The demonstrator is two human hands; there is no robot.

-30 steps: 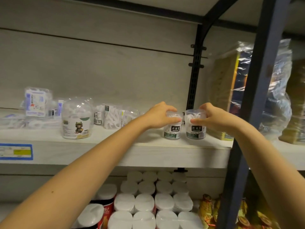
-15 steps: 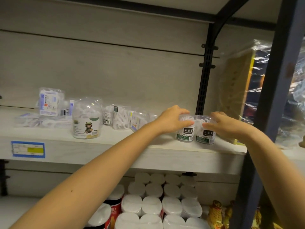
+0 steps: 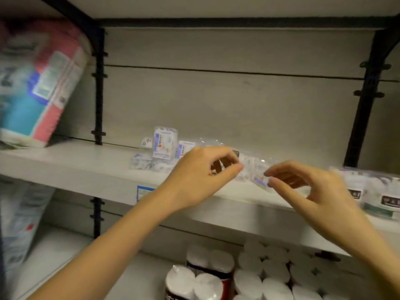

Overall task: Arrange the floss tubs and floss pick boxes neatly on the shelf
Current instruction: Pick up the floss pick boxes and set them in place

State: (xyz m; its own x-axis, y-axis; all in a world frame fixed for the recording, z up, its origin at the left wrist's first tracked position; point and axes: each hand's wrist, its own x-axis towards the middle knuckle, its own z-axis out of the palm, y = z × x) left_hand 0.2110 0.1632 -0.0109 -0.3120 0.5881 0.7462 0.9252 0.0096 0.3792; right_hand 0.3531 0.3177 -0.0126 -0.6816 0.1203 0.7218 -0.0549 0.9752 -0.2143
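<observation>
Floss tubs (image 3: 381,198) labels blurred unreadable, left hand (image 3: 201,176), right hand (image 3: 311,187) grips released

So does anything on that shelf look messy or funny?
Yes. The clear floss pick boxes lie in a jumble, some flat, with one box standing on end on top. Further left, a big pink and blue pack leans over instead of standing straight. The picture is blurry, so finer detail is unclear.

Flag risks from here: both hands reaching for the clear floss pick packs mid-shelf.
1. The clear floss pick packs are blurred and see-through, so either hand could misjudge them and pinch badly.
2. The left hand might knock the upright floss pick box just behind it.
3. The two floss tubs near the front edge might get elbowed off.
</observation>
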